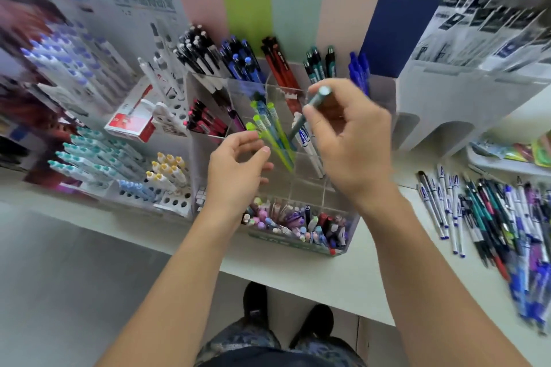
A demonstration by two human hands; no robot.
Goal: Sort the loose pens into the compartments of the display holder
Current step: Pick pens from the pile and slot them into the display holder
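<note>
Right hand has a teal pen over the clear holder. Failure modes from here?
1. The teal pen in the right hand is tilted over the white pens; it may land in their compartment.
2. The left hand is close to the lime-green pens and could knock them askew.
3. The loose pens lie near the counter edge and could roll off.

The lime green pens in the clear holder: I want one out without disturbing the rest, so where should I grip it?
Pinch a lime green pen by its capped top, coming from above-left; the tops jut clear of the holder, leaning left, while the barrels sit walled in.
</note>
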